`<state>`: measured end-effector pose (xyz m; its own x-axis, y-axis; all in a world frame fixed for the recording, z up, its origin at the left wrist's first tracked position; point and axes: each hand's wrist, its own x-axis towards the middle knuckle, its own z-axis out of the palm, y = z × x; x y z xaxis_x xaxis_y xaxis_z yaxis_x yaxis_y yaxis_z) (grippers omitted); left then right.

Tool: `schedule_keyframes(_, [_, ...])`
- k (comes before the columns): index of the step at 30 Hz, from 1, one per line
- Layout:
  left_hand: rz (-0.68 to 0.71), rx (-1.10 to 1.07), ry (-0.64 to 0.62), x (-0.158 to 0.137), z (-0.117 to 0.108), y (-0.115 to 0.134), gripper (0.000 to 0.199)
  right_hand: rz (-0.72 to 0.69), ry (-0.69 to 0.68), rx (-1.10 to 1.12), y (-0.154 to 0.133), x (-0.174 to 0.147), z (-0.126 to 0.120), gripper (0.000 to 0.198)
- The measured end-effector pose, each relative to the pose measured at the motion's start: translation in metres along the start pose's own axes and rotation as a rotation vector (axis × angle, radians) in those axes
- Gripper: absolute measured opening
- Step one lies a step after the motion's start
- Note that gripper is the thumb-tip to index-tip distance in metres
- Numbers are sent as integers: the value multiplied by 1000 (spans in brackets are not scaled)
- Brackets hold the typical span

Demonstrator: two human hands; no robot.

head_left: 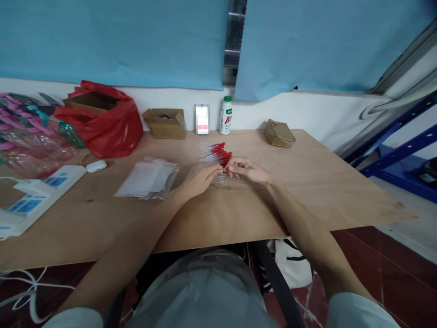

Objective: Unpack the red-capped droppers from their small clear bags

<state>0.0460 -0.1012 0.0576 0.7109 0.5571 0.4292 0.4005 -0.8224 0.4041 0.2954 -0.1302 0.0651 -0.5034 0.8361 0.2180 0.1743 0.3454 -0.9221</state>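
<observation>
Before me on the table, my left hand [202, 179] and my right hand [248, 170] meet fingertip to fingertip. In the pinch of my right hand is a small red piece [226, 169], which looks like the red end of a slim clear stick. My left fingertips close on the same piece from the other side; its shaft is mostly hidden by the fingers. Just beyond lies a pile of slim clear sticks with red ends [223, 158], red ends to the right. Several clear shafts [219, 178] lie under and between my hands.
Left of my hands lies a stack of clear zip bags [146, 178]. Farther left are a power strip [44, 193] and a red plastic bag [116, 123]. Along the wall stand an open cardboard box [167, 125], a phone [202, 119], a white bottle [226, 118] and a small carton [280, 134].
</observation>
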Motion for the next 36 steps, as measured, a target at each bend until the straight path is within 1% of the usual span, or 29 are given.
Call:
schedule_keyframes(2, [-25,42,13,1,2,2,35,-27,38,-94,-1,1,0,34])
schedule_keyframes(3, [-55,74,24,2,3,3,35,-39,84,-159,-2,2,2,34])
schedule_keyframes(8, [-270,177,60,4,6,7,35,-110,406,-486,-3,7,11,28])
schedule_keyframes(10, [-331,201,63,2,6,4,36,-140,559,-605,1,6,5,23])
schedule_keyframes(12, [-354,230,68,-1,6,-2,34,-118,706,-684,6,4,-7,20])
schedule_keyframes(13, [-349,240,71,-2,6,-5,32,-89,755,-720,9,2,-14,19])
schedule_keyframes(15, [-307,238,75,-4,7,-8,29,-8,800,-783,15,-1,-28,27])
schedule_keyframes(17, [-256,214,69,-5,9,-9,25,82,806,-838,20,-3,-37,29])
schedule_keyframes(21, [-171,152,16,-4,12,-6,18,220,724,-939,26,-6,-41,16])
schedule_keyframes(25, [-111,118,-14,-5,13,-7,13,311,668,-1001,27,-7,-40,21])
schedule_keyframes(32, [-84,124,-45,-5,14,-10,6,428,549,-1074,25,-9,-39,21])
schedule_keyframes(34, [-80,117,-50,-5,15,-10,5,449,549,-1108,24,-9,-38,26])
schedule_keyframes(36, [-80,103,-56,-5,15,-10,5,439,569,-1118,22,-9,-38,33])
